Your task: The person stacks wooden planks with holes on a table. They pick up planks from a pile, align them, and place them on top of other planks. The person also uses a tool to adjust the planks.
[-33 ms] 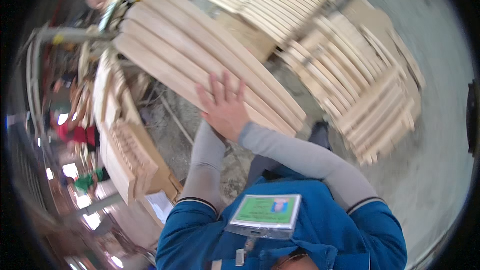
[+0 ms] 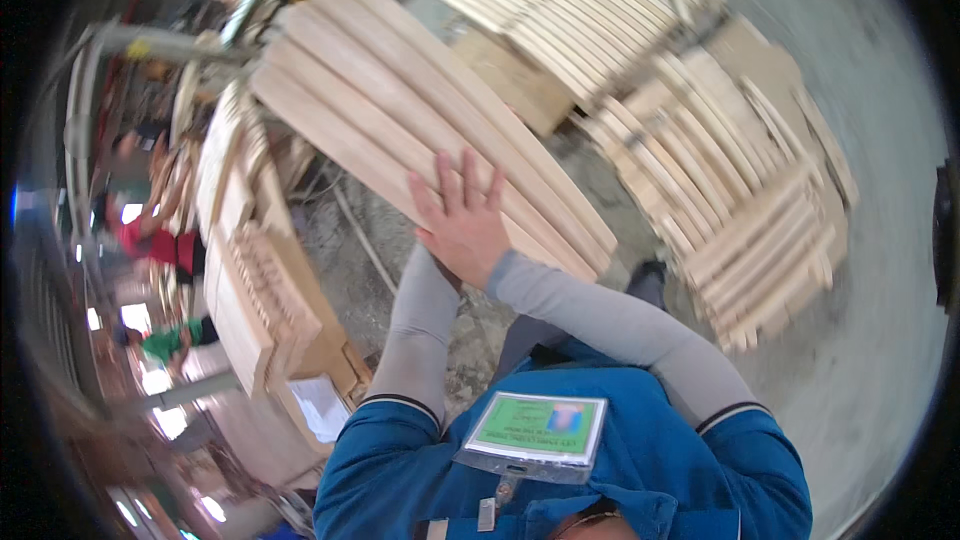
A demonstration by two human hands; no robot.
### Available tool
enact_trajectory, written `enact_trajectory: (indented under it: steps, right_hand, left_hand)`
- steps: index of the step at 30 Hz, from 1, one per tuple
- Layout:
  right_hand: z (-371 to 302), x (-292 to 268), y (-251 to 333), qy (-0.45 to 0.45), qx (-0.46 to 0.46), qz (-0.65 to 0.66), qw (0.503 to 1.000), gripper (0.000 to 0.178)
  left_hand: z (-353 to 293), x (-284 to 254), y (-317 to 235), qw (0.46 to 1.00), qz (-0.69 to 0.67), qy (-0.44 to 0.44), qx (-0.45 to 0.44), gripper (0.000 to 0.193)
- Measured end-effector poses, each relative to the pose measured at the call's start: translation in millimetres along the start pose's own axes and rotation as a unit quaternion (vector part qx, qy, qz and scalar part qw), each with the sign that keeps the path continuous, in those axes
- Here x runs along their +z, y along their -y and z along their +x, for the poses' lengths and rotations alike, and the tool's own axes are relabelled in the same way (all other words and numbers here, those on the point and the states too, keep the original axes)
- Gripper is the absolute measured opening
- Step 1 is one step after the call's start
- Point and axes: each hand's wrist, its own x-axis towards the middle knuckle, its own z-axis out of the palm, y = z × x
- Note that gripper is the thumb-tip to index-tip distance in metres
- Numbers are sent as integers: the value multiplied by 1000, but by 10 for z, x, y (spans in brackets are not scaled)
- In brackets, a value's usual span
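Note:
A bundle of long pale wooden boards (image 2: 400,90), several lying side by side, slants in front of me from the upper left to the middle. My right hand (image 2: 465,235) rests flat across the near part of these boards, fingers spread. Just below it, my left forearm in a grey sleeve (image 2: 415,315) reaches up to the boards' near left edge. Most of my left hand is hidden under the boards and behind my right hand, so its fingers do not show.
Stacks of slats (image 2: 590,15) and curved wooden pieces (image 2: 700,170) lie on the right. More wooden parts are piled on cardboard (image 2: 265,290) at left, with a white sheet (image 2: 320,408) beside them. A metal frame (image 2: 160,43) and people (image 2: 160,230) are farther left.
The whole view has shifted a little, so the boards and stacks sit slightly farther right and lower. My right hand stays spread on the boards.

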Motion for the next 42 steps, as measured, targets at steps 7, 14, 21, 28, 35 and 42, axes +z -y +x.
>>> enact_trajectory:
  steps: [7, 14, 21, 28, 35, 42]
  right_hand:
    - [255, 942, 1340, 38, -141, 41, 988, 76]
    - [916, 1286, 2011, 20, -191, 179, 965, 81]
    - [1799, 1528, 1974, -56, -142, 460, 874, 74]
    - [3047, 2050, 1671, -47, 115, 686, 716, 41]
    - [3899, 2521, 1376, 149, 124, 724, 662, 53]
    - [4312, 3490, 1703, 187, 93, 733, 648, 62]
  left_hand:
    - [-915, -670, -1333, 986, -41, -14, 162, 72]
    - [-1238, -828, -2493, 956, -18, -29, 293, 73]
    - [-522, -793, -3565, 929, 221, -125, 270, 73]
    - [653, -759, -4660, 669, 647, -320, 175, 90]
    - [1474, -974, -5252, 571, 781, -239, 81, 96]
    - [1604, -1734, -5888, 523, 824, -211, 51, 96]
